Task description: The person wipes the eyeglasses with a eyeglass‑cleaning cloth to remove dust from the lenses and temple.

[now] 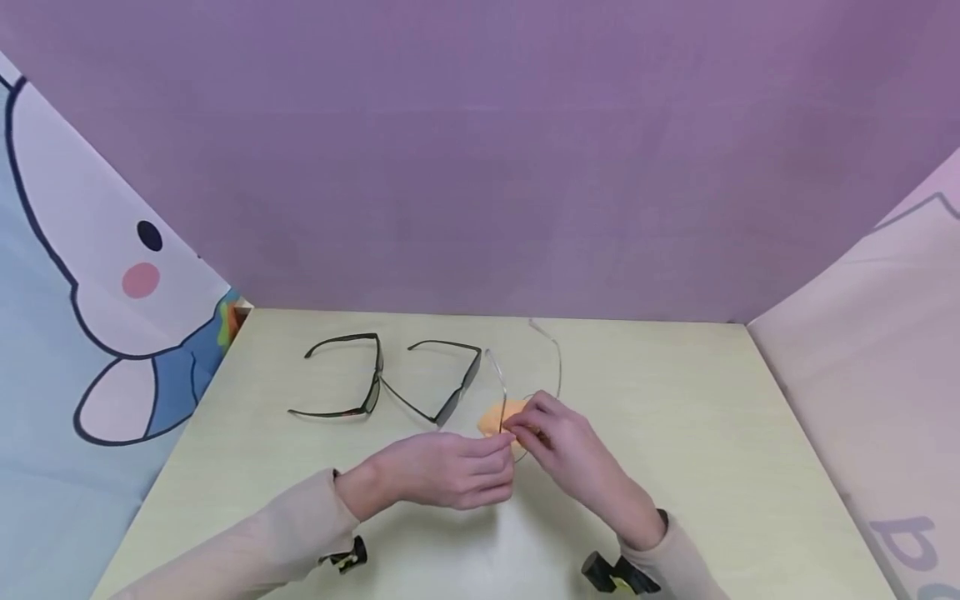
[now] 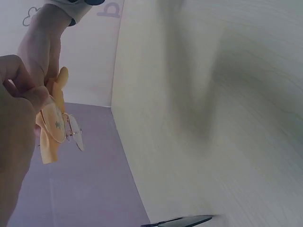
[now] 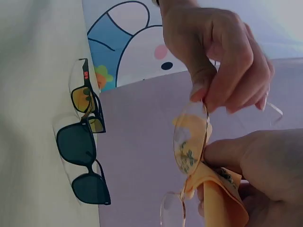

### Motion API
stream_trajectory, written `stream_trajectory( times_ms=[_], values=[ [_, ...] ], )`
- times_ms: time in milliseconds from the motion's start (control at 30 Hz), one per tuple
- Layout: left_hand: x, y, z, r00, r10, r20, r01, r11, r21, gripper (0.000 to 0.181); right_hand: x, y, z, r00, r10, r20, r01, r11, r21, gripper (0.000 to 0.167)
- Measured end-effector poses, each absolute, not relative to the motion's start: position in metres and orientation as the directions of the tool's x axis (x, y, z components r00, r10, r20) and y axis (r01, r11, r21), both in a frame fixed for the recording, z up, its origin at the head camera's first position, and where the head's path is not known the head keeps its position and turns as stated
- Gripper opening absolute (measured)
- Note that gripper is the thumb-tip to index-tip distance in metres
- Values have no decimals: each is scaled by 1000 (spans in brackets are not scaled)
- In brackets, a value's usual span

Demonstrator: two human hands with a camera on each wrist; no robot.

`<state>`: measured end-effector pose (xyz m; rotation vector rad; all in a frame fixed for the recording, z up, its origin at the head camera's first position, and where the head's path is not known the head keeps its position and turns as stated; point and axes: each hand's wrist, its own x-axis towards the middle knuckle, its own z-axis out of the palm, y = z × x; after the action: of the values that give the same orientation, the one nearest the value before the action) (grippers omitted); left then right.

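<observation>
A pair of thin gold-rimmed eyeglasses (image 3: 183,163) is held up above the table, its clear temples (image 1: 559,367) unfolded and pointing away. My left hand (image 1: 450,471) pinches the outer edge of its frame between thumb and fingertips. An orange cloth (image 3: 220,191) with a dark printed pattern is gripped in my right hand (image 1: 573,450). In the right wrist view, that hand's thumb lies at the rim of the nearer lens, and orange cloth shows through the lens. Part of the cloth is hidden by the fingers.
Two pairs of black-framed glasses stand with temples unfolded on the pale table (image 1: 712,433), left of the hands. One has yellowish lenses (image 3: 83,99); the other has dark lenses (image 3: 75,144). A purple panel (image 1: 480,167) rises behind the table, with printed panels at both sides.
</observation>
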<state>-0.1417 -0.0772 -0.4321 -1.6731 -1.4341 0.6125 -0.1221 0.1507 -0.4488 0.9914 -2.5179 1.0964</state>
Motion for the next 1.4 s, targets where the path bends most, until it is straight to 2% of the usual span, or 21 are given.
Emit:
stream_trajectory(
  times_ms=[267, 433, 600, 767, 867, 1033, 1267, 1400],
  values=[
    [-141, -81, -440, 195, 971, 137, 577, 0, -817, 29, -122, 155, -453, -770, -542, 335, -592, 413, -692, 11],
    [-140, -83, -443, 191, 971, 146, 580, 8, -815, 26, -128, 162, -460, -786, -426, 448, -598, 344, -724, 17],
    [-138, -84, -443, 223, 964, 146, 586, -13, -810, 25, -140, 170, -463, -760, -293, 580, -647, 420, -636, 24],
    [-139, -82, -444, 257, 952, 169, 579, -12, -815, 29, -144, 174, -469, -692, -366, 622, -699, 555, -451, 21],
    [-140, -82, -443, 265, 947, 180, 571, -4, -821, 31, -144, 174, -471, -694, -397, 600, -699, 572, -430, 18],
    [-142, -82, -445, 264, 946, 188, 564, 7, -826, 29, -140, 172, -467, -760, -412, 502, -644, 582, -497, 14],
    [-141, -82, -444, 270, 943, 196, 571, 7, -821, 29, -140, 171, -464, -818, -409, 404, -556, 742, -376, 8],
    [-141, -82, -441, 260, 945, 197, 574, 13, -819, 27, -139, 174, -460, -834, -442, 331, -552, 680, -482, 6]
  ],
)
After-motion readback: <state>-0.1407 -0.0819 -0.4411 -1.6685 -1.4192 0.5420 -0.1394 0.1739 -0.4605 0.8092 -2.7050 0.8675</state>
